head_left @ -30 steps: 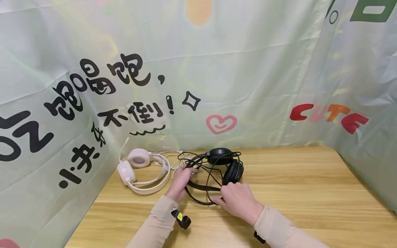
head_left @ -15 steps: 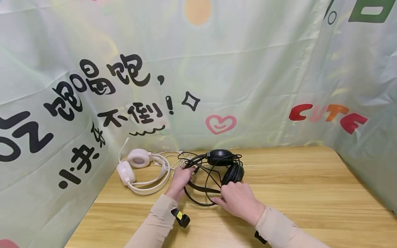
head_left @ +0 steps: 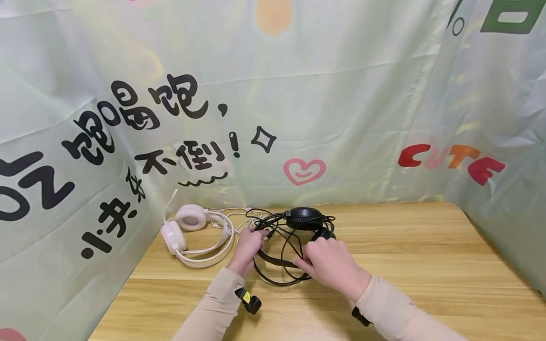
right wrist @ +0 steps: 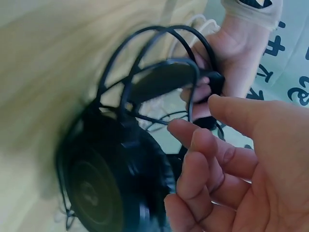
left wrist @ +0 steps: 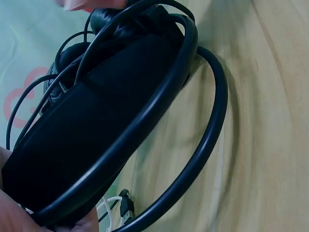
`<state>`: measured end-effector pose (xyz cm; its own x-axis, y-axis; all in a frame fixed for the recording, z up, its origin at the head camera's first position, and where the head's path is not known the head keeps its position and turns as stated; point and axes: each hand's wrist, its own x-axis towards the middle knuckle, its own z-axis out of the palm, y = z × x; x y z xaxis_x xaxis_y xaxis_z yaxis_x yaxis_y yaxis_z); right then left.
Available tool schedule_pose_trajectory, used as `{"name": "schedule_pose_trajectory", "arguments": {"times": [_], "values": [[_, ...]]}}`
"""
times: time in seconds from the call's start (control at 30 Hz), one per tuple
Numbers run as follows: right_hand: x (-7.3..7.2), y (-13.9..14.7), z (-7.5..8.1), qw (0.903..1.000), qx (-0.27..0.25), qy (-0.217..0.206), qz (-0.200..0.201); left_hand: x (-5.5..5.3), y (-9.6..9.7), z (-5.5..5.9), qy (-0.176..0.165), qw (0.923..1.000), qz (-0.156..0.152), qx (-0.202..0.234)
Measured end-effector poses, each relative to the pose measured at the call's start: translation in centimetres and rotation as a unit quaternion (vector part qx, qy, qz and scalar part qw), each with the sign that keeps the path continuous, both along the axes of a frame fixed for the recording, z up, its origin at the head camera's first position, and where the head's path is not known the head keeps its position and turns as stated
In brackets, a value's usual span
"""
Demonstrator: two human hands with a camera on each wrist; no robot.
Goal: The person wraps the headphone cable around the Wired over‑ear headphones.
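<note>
Black headphones (head_left: 304,217) rest on the table with their ear cups toward the back and a thin cable looped across them. At the headband's left side, my left hand (head_left: 247,248) grips the padded band (left wrist: 96,111) together with the outer tube and cable. My right hand (head_left: 334,265) is over the near right side, overlapping the lower ear cup in the head view. In the right wrist view its fingers (right wrist: 195,179) are loosely bent, thumb apart, with nothing between them; the ear cup (right wrist: 94,188) and a loop of cable are close by.
White headphones (head_left: 173,237) with a raised microphone lie left of my left hand, their white cable running behind the black pair. A black USB plug (left wrist: 126,208) shows by the band. A printed cloth (head_left: 362,118) hangs around the wooden table (head_left: 418,274).
My right hand has come off the headband and shifted slightly right and up, baring the band's near right curve. The ear cups have settled slightly nearer; my left hand keeps its grip.
</note>
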<state>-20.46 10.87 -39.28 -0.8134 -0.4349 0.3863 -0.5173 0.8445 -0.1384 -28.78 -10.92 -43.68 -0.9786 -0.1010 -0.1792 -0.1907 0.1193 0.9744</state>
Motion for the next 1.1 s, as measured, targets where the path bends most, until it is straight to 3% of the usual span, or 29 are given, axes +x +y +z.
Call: {"name": "schedule_pose_trajectory", "arguments": {"times": [0.33,0.53,0.87,1.1], "values": [[-2.0,-1.5,3.2,0.9986,0.003,0.052,0.001,0.5,0.1,0.4,0.012,0.9998,0.005,-0.012],[-3.6,-3.1,4.5,0.9998,0.009,0.015,-0.009,1.0,0.4,0.7,0.022,0.9990,0.018,-0.034],[-5.4,-4.6,4.3,0.9992,0.027,-0.026,-0.015,1.4,0.7,1.3,0.021,0.9982,0.022,-0.051],[-5.9,-5.1,3.9,0.9990,0.037,-0.018,-0.015,1.5,0.7,1.5,0.029,0.9976,0.024,-0.059]]}}
